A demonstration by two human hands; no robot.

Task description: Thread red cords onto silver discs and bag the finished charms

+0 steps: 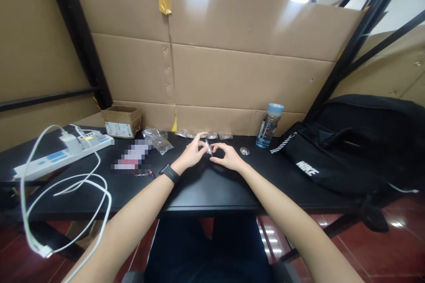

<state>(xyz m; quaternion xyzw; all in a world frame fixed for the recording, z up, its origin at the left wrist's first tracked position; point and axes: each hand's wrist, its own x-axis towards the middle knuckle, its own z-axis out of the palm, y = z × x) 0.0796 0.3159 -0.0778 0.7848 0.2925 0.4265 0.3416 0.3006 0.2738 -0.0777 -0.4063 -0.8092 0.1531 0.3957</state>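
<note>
Above the middle of the black table, both hands hold one small, shiny, clear-looking piece (208, 146), too small to name. My left hand (193, 152) pinches it from the left between thumb and fingers, with the index finger raised. From the right, my right hand (227, 157) curls its thumb and fingers against the piece. Just right of that hand lies a small round clear disc (245, 151). Behind the hands, several small clear packets (226, 135) lie in a row along the cardboard wall. My left wrist wears a black watch (169, 173).
On the left are a white power strip (63, 154) with looping white cables, a small cardboard box (122, 121), clear plastic bags (157, 140) and a blurred-out flat object (133, 157). A water bottle (269, 125) and a black backpack (352, 145) stand on the right.
</note>
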